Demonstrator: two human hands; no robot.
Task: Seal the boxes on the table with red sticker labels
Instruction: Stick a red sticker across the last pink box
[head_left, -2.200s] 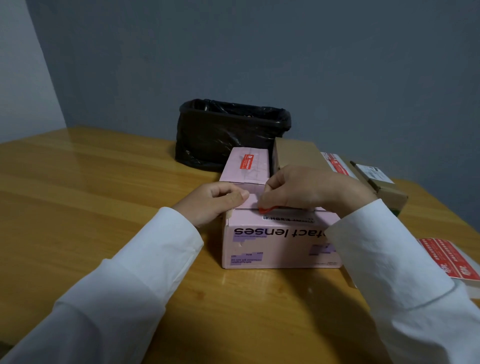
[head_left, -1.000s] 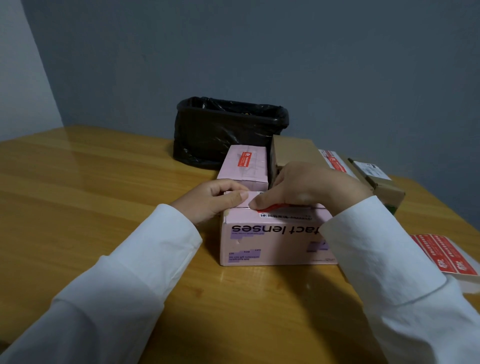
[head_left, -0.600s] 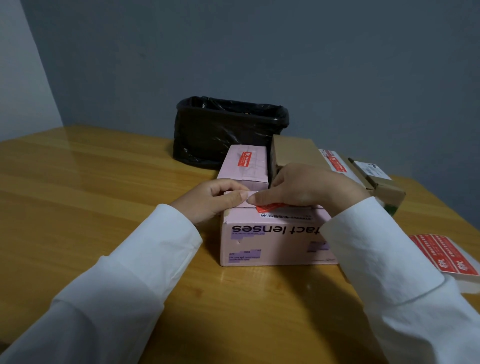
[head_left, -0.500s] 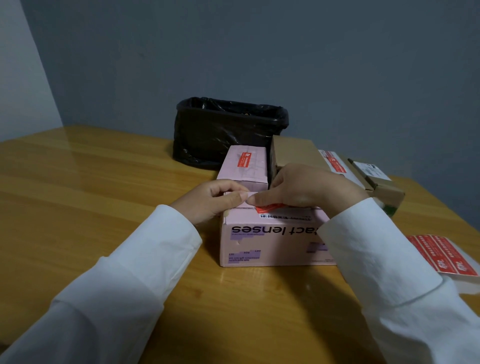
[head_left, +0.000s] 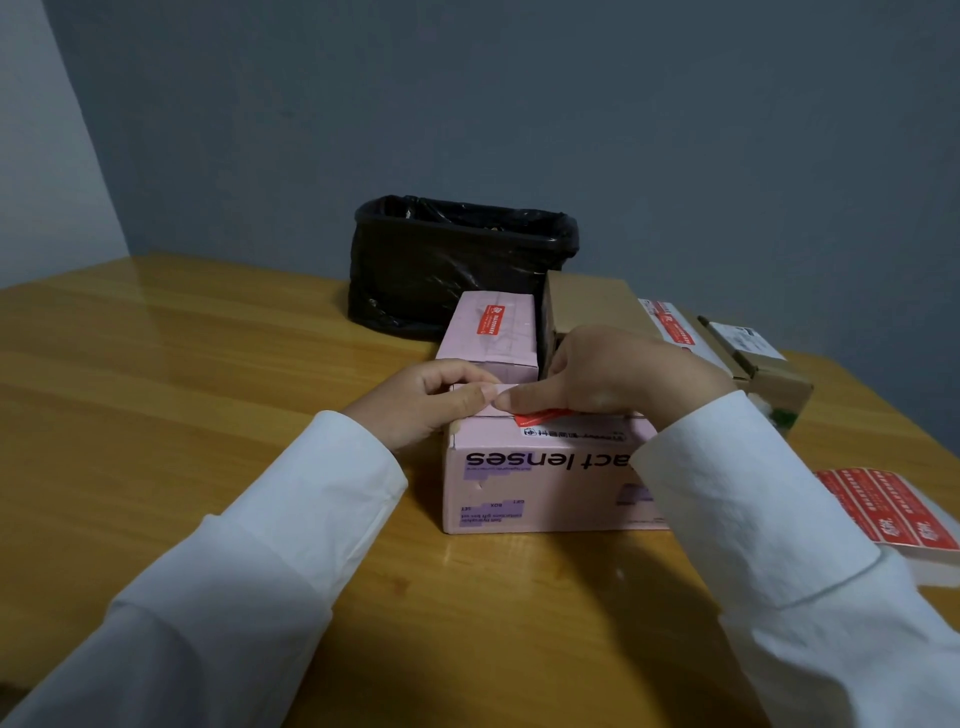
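A pink box (head_left: 545, 483) printed "contact lenses" stands on the wooden table (head_left: 182, 415) in front of me. A red sticker label (head_left: 543, 417) lies across the front edge of its lid, partly hidden under my right hand (head_left: 618, 376). That hand's straight index finger presses along the label. My left hand (head_left: 423, 408) grips the lid at the box's left end, thumb on top and fingers curled over it. Behind stands a second pink box (head_left: 493, 348) with a red label (head_left: 491, 319) on top.
A black-lined bin (head_left: 457, 260) stands at the back. A plain brown box (head_left: 587, 301) sits behind my right hand, a flat white item with red labels (head_left: 670, 325) and a small brown box (head_left: 769, 374) to its right. A sheet of red labels (head_left: 893, 506) lies at the right edge.
My right index finger has slid left along the label on the lid, until its tip nearly meets my left thumb. My left hand has kept its hold.
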